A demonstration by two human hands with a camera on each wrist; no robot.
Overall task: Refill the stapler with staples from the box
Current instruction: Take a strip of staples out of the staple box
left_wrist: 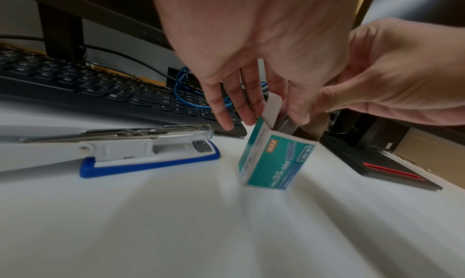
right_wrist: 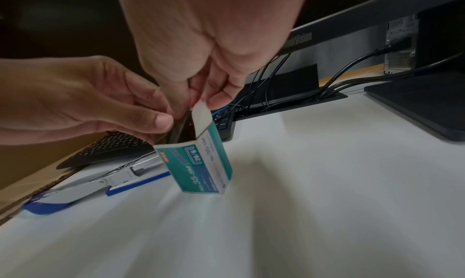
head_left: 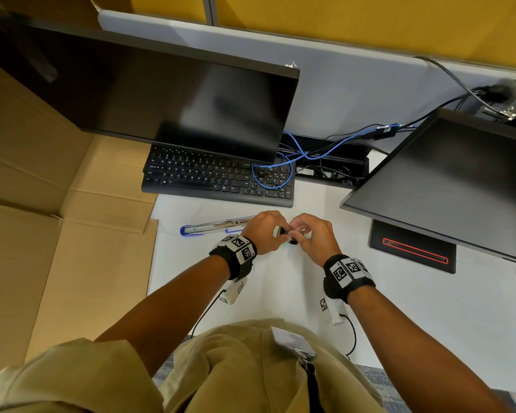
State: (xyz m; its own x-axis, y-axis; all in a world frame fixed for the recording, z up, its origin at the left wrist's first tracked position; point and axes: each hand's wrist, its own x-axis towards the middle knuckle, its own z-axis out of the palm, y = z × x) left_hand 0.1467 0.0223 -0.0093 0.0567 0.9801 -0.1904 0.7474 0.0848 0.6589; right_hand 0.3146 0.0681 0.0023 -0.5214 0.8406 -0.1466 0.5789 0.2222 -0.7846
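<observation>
A teal staple box (left_wrist: 274, 163) stands upright on the white desk with its top flap (right_wrist: 201, 115) open. My left hand (left_wrist: 264, 113) holds the box's top edge, its thumb (right_wrist: 161, 121) pressed against the rim. My right hand (right_wrist: 198, 101) reaches into the open mouth and pinches a grey strip of staples (left_wrist: 285, 124) that sticks out. In the head view both hands (head_left: 286, 234) meet and hide most of the box. To the left of the hands lies the white and blue stapler (left_wrist: 141, 143), swung fully open with its metal staple channel (head_left: 218, 225) exposed.
A black keyboard (head_left: 218, 177) lies just behind the hands under a dark monitor (head_left: 161, 93). A second monitor (head_left: 453, 180) and its black base with a red line (head_left: 411, 251) stand at the right. Flattened cardboard (head_left: 57, 234) covers the left. Cables (head_left: 310, 153) trail behind.
</observation>
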